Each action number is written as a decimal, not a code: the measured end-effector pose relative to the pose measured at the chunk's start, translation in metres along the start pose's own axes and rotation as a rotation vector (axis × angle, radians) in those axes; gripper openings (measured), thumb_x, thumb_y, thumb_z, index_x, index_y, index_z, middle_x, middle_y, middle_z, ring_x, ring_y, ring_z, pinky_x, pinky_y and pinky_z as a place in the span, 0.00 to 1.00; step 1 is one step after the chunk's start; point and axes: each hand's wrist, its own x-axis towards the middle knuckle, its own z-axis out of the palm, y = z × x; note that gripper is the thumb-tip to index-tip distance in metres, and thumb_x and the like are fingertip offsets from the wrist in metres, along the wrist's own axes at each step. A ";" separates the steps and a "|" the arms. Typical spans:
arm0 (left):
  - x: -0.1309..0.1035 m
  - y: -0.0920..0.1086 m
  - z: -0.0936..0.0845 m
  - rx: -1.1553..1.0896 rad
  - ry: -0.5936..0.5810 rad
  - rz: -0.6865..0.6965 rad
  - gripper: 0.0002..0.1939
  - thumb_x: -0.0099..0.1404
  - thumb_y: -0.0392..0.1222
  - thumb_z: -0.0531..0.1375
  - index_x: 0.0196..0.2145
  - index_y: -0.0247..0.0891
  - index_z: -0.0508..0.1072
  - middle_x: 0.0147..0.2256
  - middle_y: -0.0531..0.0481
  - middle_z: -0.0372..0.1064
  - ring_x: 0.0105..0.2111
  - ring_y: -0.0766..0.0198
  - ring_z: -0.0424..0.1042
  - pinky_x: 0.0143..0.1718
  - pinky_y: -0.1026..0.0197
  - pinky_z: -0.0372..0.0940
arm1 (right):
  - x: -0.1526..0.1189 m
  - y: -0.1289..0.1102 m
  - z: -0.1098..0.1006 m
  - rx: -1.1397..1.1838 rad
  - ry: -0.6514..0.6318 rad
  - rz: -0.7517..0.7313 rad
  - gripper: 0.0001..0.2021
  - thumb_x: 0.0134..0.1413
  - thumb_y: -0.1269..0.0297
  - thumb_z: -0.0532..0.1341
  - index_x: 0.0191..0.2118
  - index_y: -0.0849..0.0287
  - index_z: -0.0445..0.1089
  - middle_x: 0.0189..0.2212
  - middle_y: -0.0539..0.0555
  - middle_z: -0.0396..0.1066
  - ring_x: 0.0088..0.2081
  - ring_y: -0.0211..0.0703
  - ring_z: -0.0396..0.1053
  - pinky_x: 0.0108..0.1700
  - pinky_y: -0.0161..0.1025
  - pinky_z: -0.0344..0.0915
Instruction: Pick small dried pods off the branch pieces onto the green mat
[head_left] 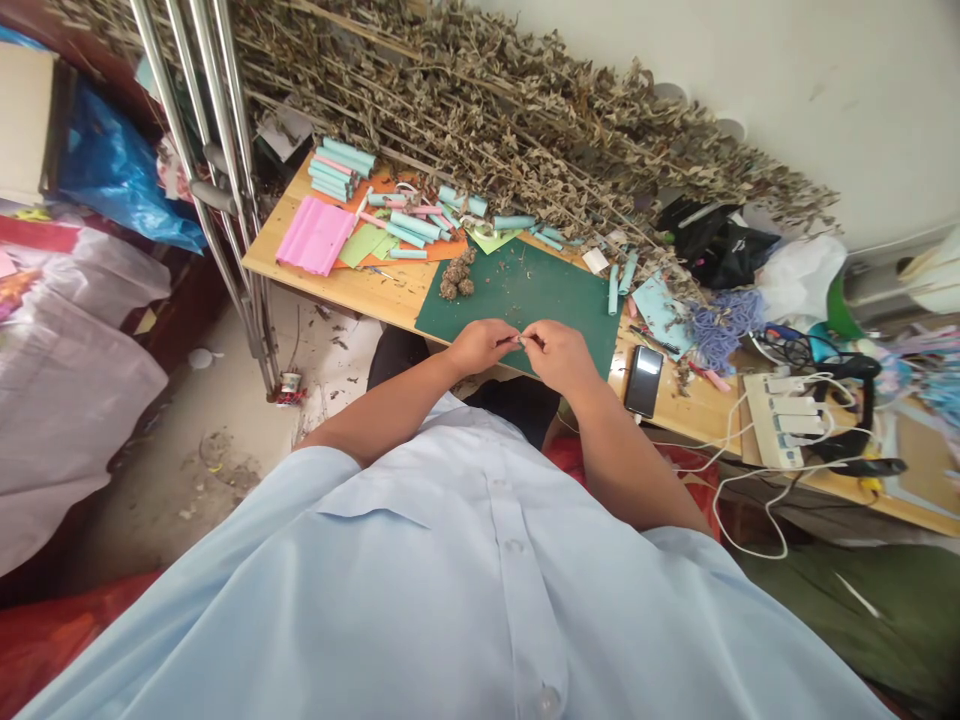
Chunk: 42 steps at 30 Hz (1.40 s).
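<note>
Left hand (480, 345) and right hand (559, 352) meet fingertip to fingertip, pinched together on a small thin piece (523, 341) between them, above the green cutting mat (525, 290). It appears light and fragile; grip both ends gently.

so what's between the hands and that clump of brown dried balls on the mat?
Head view: only bare green cutting mat between the brown clump and the left hand and right hand, which pinch a small item between them.
</note>
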 end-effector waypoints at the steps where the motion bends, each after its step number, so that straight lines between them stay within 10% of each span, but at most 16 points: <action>1: 0.000 0.000 0.000 0.000 0.001 -0.003 0.13 0.75 0.46 0.60 0.42 0.37 0.82 0.36 0.46 0.78 0.38 0.61 0.75 0.42 0.61 0.65 | 0.001 0.000 -0.001 -0.012 -0.021 -0.018 0.08 0.64 0.68 0.59 0.38 0.55 0.76 0.39 0.58 0.80 0.43 0.52 0.75 0.48 0.46 0.68; 42: -0.001 0.001 -0.004 -0.012 0.007 0.025 0.21 0.77 0.54 0.55 0.38 0.36 0.80 0.34 0.45 0.76 0.36 0.61 0.74 0.41 0.60 0.65 | 0.018 -0.012 -0.019 -0.131 -0.226 -0.058 0.12 0.64 0.71 0.59 0.41 0.55 0.81 0.41 0.56 0.82 0.43 0.50 0.76 0.48 0.44 0.68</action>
